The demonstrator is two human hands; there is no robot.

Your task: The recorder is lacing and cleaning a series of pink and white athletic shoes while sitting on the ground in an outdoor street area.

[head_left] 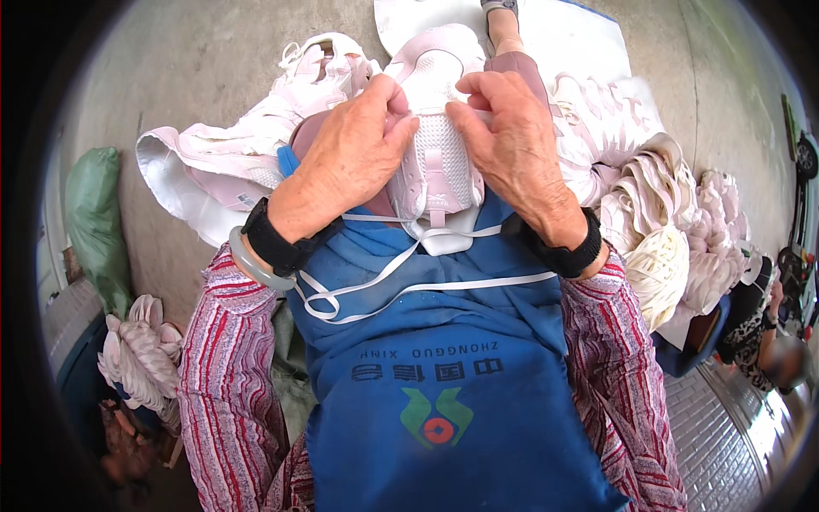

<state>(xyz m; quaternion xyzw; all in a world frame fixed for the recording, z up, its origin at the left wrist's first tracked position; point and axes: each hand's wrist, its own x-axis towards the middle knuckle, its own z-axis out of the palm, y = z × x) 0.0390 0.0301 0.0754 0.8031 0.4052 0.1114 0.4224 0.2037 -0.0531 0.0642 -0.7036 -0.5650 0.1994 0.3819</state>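
Note:
A pink and white shoe upper (438,166) lies over my lap, its mesh tongue facing up and its toe part pointing away. My left hand (354,145) pinches its left edge between thumb and forefinger. Opposite it, my right hand (516,136) is closed at the right edge, thumb and forefinger bent together. Whether a lace end is also between the fingertips, I cannot tell. A thin white lace (375,286) runs loose below the upper, looping across my blue apron (444,350) and passing near both wrists.
Pink and white uppers (256,128) are heaped at the left on a white sheet. More stacked uppers (657,183) and a bundle of cream laces (657,273) lie at the right. A green sack (95,222) stands far left. Another person (759,341) is at the right edge.

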